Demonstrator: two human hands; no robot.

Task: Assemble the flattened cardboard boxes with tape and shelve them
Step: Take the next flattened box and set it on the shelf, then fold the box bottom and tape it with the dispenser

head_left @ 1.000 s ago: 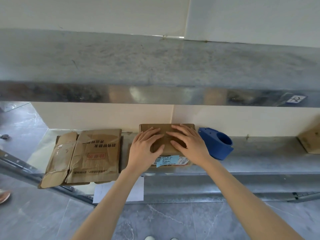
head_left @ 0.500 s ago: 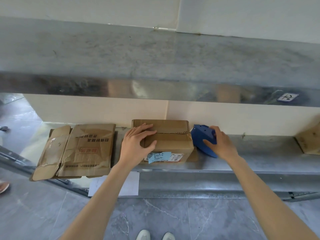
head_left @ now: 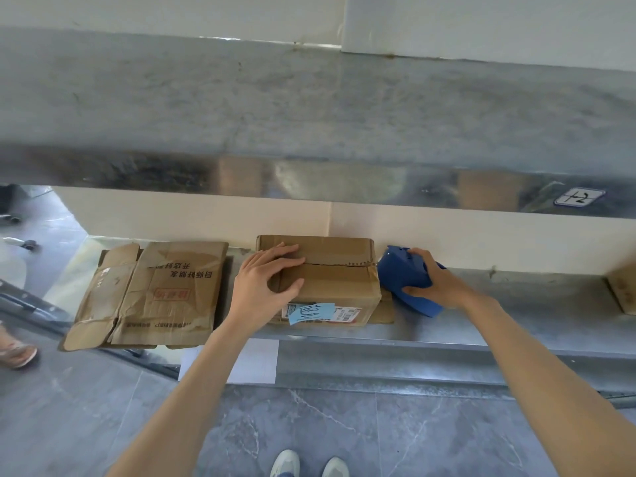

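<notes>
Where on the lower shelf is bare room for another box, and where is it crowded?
Free: the shelf between the blue tape dispenser and the box at the right edge. Crowded: the left part, where flattened cardboard, the assembled box and the dispenser sit close.

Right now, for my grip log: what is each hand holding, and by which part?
The right hand grips the blue tape dispenser around its body; the left hand rests on top of the cardboard box.

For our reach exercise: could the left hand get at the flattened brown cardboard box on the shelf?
Probably yes: the flattened brown cardboard box lies uncovered beside the left hand, nothing between.
</notes>
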